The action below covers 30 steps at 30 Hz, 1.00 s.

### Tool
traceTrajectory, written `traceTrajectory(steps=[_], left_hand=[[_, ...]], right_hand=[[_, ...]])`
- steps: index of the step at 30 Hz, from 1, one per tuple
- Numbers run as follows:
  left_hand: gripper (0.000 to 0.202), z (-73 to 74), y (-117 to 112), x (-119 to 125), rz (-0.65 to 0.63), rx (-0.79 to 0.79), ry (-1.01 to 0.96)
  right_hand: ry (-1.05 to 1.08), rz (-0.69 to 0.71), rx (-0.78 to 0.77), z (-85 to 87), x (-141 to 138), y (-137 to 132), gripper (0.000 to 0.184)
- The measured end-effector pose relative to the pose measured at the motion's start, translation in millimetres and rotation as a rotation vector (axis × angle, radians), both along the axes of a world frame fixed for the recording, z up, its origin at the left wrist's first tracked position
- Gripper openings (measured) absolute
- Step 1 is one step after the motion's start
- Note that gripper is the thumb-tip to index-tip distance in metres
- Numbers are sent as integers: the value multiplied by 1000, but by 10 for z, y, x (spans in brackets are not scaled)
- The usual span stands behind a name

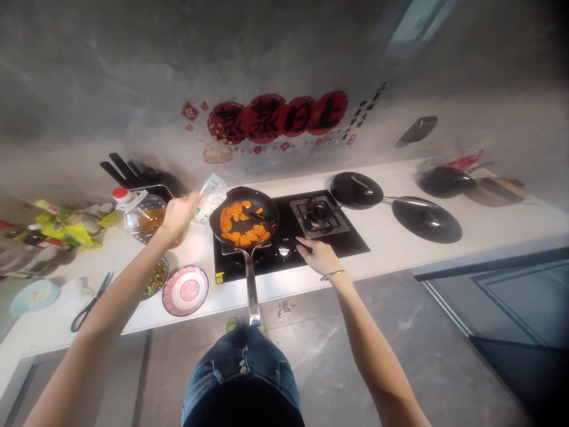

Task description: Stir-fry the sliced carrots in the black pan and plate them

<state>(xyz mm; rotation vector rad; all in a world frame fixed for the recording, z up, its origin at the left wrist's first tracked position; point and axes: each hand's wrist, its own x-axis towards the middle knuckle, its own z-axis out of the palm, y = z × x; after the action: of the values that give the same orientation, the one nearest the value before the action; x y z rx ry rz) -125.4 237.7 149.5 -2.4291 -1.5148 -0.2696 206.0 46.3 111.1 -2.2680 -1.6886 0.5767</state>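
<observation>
A black frying pan (243,220) with orange carrot slices sits on the left burner of a black gas hob (329,240), its long metal handle pointing toward me. My left hand (178,213) is raised beside the pan and holds a pale packet (210,196) near the pan's left rim. My right hand (319,255) rests on the hob's front edge by the control knobs, fingers bent on the surface. A thin bangle circles that wrist.
A large oil bottle (142,216) with a red cap stands left of the pan, with a knife block (133,173) behind it. A pink plate (185,290), a bowl of greens (156,279) and scissors (91,302) lie near the counter edge. Dark lids (427,219) and another pan (444,179) lie to the right.
</observation>
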Motion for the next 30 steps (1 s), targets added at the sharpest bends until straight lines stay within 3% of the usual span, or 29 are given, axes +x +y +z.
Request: traceTrajectory(steps=[6, 16, 22, 30], left_hand=[[35, -52, 142, 28, -31, -59, 57], [36, -126, 120, -6, -30, -78, 72], [41, -85, 124, -81, 40, 56, -64], [40, -159, 135, -81, 34, 69, -123]], right_hand=[[20, -4, -28, 30, -16, -62, 39], [11, 16, -27, 7, -2, -76, 36], [7, 17, -50, 59, -13, -84, 37], [-44, 62, -47, 204, 38, -72, 37]])
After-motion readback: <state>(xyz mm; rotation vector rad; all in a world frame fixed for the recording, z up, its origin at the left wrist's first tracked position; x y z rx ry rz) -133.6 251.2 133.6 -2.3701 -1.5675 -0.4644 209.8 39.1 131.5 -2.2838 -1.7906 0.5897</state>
